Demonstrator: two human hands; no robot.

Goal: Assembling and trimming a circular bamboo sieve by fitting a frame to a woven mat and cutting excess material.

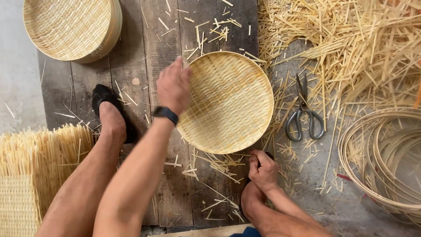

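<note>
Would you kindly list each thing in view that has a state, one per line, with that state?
Round woven tray: flat on the boards, rim fitted, left edge under a hand.
Left hand: resting on the tray's edge, fingers bent.
Right hand: curled below the tray; whether it holds anything is unclear.
Scissors: lying on the floor, blades closed.
Stack of woven trays: piled, partly out of view.
Bamboo hoops: nested loosely, unwoven.
</note>
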